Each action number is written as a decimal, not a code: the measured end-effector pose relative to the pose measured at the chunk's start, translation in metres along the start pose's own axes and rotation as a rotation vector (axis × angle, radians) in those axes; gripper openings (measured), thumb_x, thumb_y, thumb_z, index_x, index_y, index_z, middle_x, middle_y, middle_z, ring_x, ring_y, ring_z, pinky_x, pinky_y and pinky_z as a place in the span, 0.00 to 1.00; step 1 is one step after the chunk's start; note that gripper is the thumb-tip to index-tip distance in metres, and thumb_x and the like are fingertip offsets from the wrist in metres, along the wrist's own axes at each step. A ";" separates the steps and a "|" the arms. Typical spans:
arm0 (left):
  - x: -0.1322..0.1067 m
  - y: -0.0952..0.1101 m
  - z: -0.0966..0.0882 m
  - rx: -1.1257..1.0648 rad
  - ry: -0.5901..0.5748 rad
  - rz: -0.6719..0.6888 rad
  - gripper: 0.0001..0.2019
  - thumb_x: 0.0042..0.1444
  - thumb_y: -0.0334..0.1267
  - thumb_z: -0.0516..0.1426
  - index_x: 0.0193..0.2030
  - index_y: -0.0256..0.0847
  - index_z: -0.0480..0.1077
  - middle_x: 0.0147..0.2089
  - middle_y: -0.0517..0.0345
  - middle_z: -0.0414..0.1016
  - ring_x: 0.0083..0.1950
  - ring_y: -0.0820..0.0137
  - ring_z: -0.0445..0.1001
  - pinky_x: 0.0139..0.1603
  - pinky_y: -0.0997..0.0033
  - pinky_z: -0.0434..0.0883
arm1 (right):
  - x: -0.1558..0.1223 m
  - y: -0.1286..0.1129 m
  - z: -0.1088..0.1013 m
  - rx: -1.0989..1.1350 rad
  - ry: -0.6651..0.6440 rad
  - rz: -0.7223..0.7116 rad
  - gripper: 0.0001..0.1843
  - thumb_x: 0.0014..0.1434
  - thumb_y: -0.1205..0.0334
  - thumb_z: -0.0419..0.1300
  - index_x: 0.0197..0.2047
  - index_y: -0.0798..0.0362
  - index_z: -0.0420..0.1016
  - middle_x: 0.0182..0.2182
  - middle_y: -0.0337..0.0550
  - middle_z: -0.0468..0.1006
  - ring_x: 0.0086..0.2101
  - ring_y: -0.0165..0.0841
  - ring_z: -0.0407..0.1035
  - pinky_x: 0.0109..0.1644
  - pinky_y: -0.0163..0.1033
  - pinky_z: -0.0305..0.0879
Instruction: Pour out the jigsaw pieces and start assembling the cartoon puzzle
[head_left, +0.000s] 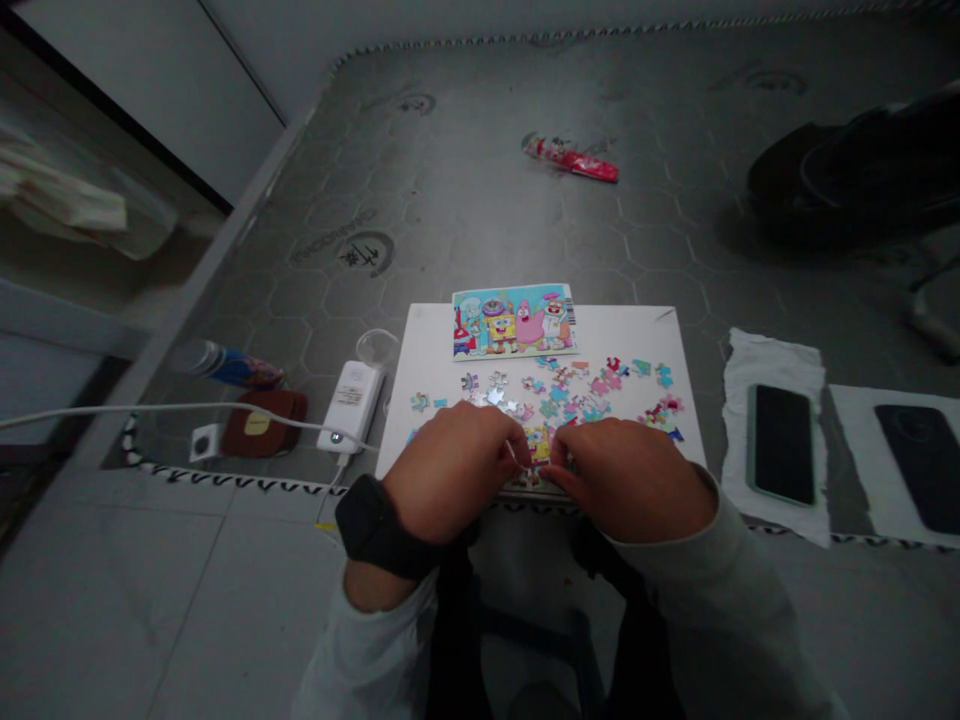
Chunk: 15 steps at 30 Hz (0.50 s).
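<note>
My left hand (457, 460) and my right hand (622, 475) meet at the near edge of a white board (435, 335). Between them lies a small joined section of jigsaw puzzle (538, 443) with a yellow cartoon figure on it. The fingers of both hands are pinched together at its two sides, and my hands partly cover it. Loose jigsaw pieces (574, 405) are scattered over the board just beyond my hands. Behind them a picture card (514, 322) with cartoon characters lies flat at the board's far side.
Left of the board are a white power bank (351, 405) with a cable, a brown case (264, 425) and a blue can-like container (232, 365). A phone (781, 443) rests on white tissue at the right, beside another dark phone-like item (919, 460). Farther off lies a red wrapper (574, 160).
</note>
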<state>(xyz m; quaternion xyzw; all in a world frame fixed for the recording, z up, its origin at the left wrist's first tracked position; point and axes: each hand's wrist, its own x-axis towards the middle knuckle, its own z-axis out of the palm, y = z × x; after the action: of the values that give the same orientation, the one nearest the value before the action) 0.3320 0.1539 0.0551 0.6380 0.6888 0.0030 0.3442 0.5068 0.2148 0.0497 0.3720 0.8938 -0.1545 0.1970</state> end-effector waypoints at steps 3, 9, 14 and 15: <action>-0.001 0.000 0.000 -0.019 0.000 -0.002 0.09 0.56 0.34 0.61 0.41 0.51 0.80 0.37 0.62 0.83 0.40 0.65 0.79 0.41 0.66 0.67 | -0.001 -0.001 -0.002 -0.005 0.001 -0.001 0.12 0.65 0.51 0.59 0.43 0.47 0.79 0.38 0.46 0.83 0.40 0.44 0.77 0.36 0.44 0.59; 0.001 0.002 0.000 -0.039 0.010 -0.027 0.07 0.56 0.34 0.61 0.41 0.47 0.77 0.37 0.60 0.82 0.40 0.65 0.78 0.39 0.68 0.67 | 0.001 -0.001 -0.003 0.021 -0.028 -0.012 0.12 0.65 0.51 0.59 0.43 0.49 0.79 0.37 0.47 0.82 0.40 0.45 0.77 0.36 0.44 0.60; 0.003 0.003 0.001 -0.028 0.012 -0.075 0.08 0.54 0.34 0.62 0.42 0.47 0.76 0.37 0.59 0.82 0.40 0.65 0.79 0.38 0.70 0.67 | 0.002 0.000 -0.002 0.022 -0.029 -0.010 0.12 0.65 0.52 0.58 0.42 0.48 0.79 0.38 0.47 0.82 0.40 0.43 0.77 0.37 0.43 0.60; 0.003 0.003 0.000 -0.020 0.017 -0.080 0.09 0.54 0.34 0.62 0.42 0.47 0.76 0.37 0.59 0.82 0.40 0.65 0.79 0.38 0.70 0.67 | 0.002 0.000 -0.002 0.024 -0.030 -0.007 0.12 0.65 0.51 0.58 0.42 0.48 0.79 0.38 0.47 0.82 0.40 0.43 0.76 0.37 0.42 0.60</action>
<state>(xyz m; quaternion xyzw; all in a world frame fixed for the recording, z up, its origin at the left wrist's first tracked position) 0.3351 0.1568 0.0549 0.6064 0.7167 0.0014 0.3444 0.5050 0.2168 0.0504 0.3688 0.8902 -0.1714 0.2054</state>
